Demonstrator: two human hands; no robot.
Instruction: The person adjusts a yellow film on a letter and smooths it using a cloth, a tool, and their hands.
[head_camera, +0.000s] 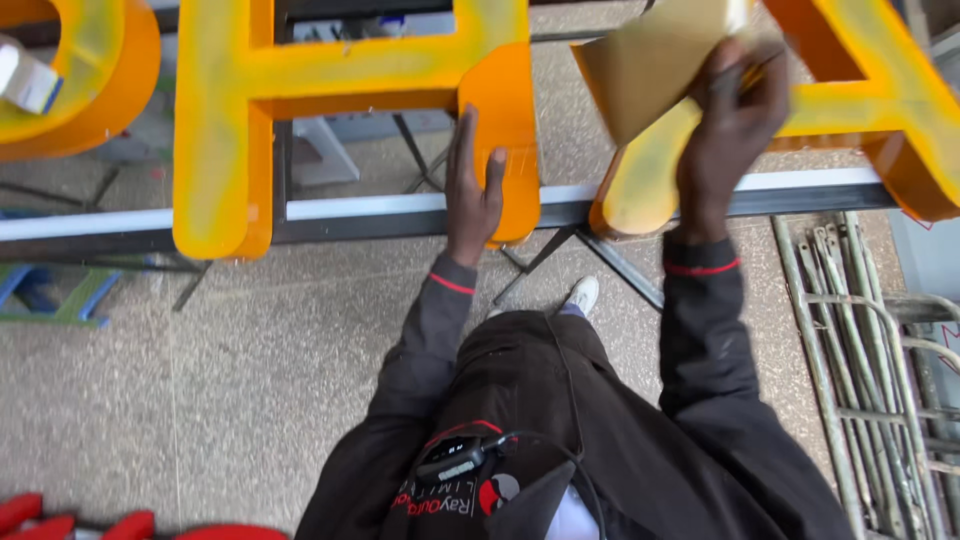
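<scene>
My left hand (470, 190) lies flat, fingers together, against the side of a big orange sign letter (225, 120) with a yellow-sprayed face. That letter rests on a black and white metal rail (350, 208). My right hand (730, 135) grips a folded tan sheet of sandpaper (650, 60), blurred by motion, above a second orange letter (880, 100) to the right. Dark sleeves with red cuffs cover both arms.
A third orange letter (80, 80) sits at top left with a white roll (25, 80) on it. A stack of grey metal frames (860, 350) lies on the speckled floor at right. Red objects (120, 525) show at bottom left, a blue frame (60, 295) at left.
</scene>
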